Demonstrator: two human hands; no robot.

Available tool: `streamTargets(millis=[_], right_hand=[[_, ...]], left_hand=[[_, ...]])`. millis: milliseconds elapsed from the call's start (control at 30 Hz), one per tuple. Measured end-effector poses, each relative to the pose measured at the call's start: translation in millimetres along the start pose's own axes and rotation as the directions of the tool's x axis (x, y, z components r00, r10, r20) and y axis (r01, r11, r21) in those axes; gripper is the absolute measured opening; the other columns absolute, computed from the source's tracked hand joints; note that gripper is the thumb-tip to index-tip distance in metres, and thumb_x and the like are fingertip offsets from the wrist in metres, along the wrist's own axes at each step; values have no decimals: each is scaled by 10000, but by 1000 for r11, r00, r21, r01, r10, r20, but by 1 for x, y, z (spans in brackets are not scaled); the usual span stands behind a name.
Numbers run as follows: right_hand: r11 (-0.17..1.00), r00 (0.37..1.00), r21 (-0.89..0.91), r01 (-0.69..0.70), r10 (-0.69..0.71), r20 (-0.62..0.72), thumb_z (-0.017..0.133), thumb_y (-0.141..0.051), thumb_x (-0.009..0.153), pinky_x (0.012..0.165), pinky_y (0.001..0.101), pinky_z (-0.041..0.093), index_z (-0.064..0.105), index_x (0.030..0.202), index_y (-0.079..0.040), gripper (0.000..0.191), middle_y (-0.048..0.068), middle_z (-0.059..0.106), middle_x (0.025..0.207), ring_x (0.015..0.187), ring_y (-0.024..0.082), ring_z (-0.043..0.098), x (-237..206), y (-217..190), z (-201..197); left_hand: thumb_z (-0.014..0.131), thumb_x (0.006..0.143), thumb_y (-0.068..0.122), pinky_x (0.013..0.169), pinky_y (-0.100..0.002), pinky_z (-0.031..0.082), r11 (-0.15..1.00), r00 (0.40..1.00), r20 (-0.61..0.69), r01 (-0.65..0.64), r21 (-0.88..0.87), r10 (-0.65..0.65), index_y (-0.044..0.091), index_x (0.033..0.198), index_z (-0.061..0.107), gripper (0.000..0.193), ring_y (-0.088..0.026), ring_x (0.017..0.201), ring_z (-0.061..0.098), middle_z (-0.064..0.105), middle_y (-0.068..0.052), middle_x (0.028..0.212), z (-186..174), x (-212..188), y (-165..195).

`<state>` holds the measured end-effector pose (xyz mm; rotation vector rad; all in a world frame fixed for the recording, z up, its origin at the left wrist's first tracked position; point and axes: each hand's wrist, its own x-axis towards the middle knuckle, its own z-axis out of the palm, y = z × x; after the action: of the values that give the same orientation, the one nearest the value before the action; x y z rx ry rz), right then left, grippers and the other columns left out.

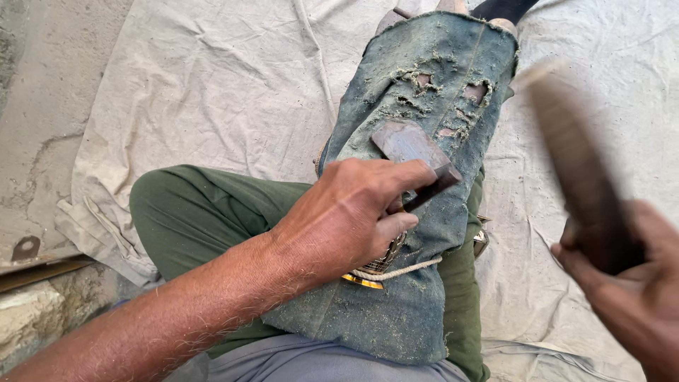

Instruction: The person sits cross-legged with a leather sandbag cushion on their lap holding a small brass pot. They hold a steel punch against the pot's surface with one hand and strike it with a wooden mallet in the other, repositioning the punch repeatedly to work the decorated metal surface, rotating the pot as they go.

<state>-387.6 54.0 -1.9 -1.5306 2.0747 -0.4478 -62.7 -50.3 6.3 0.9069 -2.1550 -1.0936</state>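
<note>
My left hand (350, 216) grips a flat, wedge-shaped piece of reddish-brown wood (412, 146) and presses it down on a worn, torn piece of blue denim (396, 311) draped over my leg. My right hand (629, 279) at the right edge holds a dark, long wooden tool (576, 159), raised and blurred by motion, apart from the wood piece. Sawdust lies on the denim. A rope and a gold-coloured band (382, 272) peek out under my left hand.
I sit on a pale cloth sheet (226, 85) spread over a concrete floor (42, 106). My legs wear green trousers (191, 212). A stone block (28, 318) and a small metal piece (26, 247) lie at the lower left.
</note>
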Motion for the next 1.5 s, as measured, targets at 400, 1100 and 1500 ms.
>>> streamTargets(millis=[400, 1100, 1500], right_hand=[[954, 974, -226, 197, -216, -62, 745, -11, 919, 683, 313, 506, 572, 1327, 19, 444, 128, 642, 984, 744, 207, 623, 22, -55, -15], [842, 951, -452, 295, -211, 226, 729, 52, 861, 556, 306, 539, 675, 1178, -46, 337, 117, 643, 810, 641, 196, 639, 63, -72, -41], [959, 994, 259, -110, 113, 2, 746, -22, 888, 560, 333, 591, 617, 1285, -37, 417, 119, 741, 942, 725, 201, 716, 4, -22, -6]], left_hand=[[802, 880, 119, 587, -296, 584, 950, 888, -340, 273, -151, -309, 29, 976, 558, 277, -131, 663, 708, 653, -42, 761, 21, -34, 10], [820, 835, 111, 633, -360, 564, 970, 929, -277, 236, -59, -243, -5, 1101, 656, 334, -219, 715, 706, 685, -112, 860, 20, -24, 13], [803, 798, 119, 754, -475, 547, 987, 990, -34, 141, 76, -139, 74, 1123, 714, 340, -369, 854, 714, 728, -140, 911, 16, -2, 15]])
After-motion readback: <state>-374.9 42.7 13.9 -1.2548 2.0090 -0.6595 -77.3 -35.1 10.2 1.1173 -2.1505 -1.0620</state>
